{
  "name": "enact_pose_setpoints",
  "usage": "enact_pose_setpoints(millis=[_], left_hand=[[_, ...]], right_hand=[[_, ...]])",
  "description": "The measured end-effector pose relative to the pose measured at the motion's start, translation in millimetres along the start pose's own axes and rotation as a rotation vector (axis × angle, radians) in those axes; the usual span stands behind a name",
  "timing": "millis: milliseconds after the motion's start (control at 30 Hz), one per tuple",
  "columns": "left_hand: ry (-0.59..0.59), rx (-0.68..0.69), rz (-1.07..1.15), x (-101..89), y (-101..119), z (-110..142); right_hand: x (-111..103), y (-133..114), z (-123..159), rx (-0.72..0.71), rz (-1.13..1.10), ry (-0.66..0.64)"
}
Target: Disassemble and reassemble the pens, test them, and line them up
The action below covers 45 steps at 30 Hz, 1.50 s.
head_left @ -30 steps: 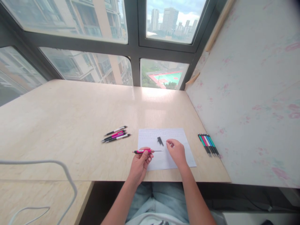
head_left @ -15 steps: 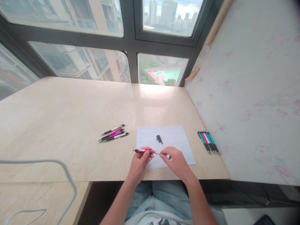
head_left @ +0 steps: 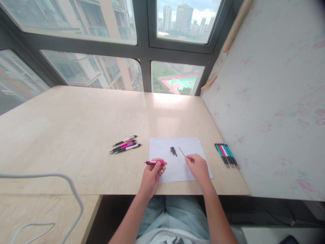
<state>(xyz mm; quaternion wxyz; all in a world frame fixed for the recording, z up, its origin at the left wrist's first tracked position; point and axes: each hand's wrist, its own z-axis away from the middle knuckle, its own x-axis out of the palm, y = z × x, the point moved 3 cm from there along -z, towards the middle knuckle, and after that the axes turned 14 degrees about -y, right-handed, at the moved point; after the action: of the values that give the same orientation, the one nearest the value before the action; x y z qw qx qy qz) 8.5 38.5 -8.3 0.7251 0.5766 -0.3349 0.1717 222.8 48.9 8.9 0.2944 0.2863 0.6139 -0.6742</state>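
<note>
A pink pen barrel (head_left: 155,163) with a black clip end lies across the fingers of my left hand (head_left: 151,178), which is closed around it. My right hand (head_left: 198,167) pinches a thin dark pen refill (head_left: 181,151) that points up and left, apart from the barrel. Both hands are over a sheet of paper (head_left: 175,174) with faint writing along its top. Small black pen parts (head_left: 173,151) lie on the paper between the hands, just left of the refill.
Several pens (head_left: 125,145) with white, pink and purple barrels lie on the table (head_left: 83,135) at left. A row of several coloured pens (head_left: 226,155) lies at right beside the papered wall (head_left: 266,118). A grey cable (head_left: 73,189) curves at lower left.
My right hand moved in to the refill sticking out of the pink barrel and took hold of it. The refill is now out of the barrel, farther right. My left hand stayed nearly still.
</note>
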Motion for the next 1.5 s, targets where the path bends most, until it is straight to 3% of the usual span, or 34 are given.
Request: enact_pose_setpoints(millis=[133,233,367,467,600,700,833,1033,1167,1400,1500], left_hand=[[0.003,-0.007,-0.006,-0.2,0,1],[0.001,-0.021,0.000,0.1,-1,1],[-0.013,-0.016,-0.012,2.5,-1,1],[-0.004,-0.007,-0.052,5.0,0,0],[0.051,0.028,-0.225,8.8,4,-1],[0.107,0.057,-0.454,13.3,11,-1],[0.094,0.072,-0.583,21.9,18,-1],[0.121,0.035,-0.582,23.0,20,0],[0.137,0.002,-0.487,14.5,16,0],[0.083,0.015,-0.241,-1.6,7,1],[0.056,0.044,-0.155,-6.2,6,1]], right_hand=[[14,-14,-10,-0.014,0.043,0.013],[21,-23,-7,-0.051,-0.049,-0.014],[36,-36,6,-0.052,-0.409,-0.113],[54,-46,14,0.026,-0.780,-0.227],[69,-56,21,0.147,-1.228,-0.255],[71,-61,22,0.195,-1.397,-0.302],[69,-61,21,0.213,-1.479,-0.289],[73,-57,20,0.192,-1.462,-0.305],[65,-47,18,0.157,-1.319,-0.243],[21,-8,-5,0.063,-0.566,0.055],[13,-5,-18,-0.021,-0.282,0.098]])
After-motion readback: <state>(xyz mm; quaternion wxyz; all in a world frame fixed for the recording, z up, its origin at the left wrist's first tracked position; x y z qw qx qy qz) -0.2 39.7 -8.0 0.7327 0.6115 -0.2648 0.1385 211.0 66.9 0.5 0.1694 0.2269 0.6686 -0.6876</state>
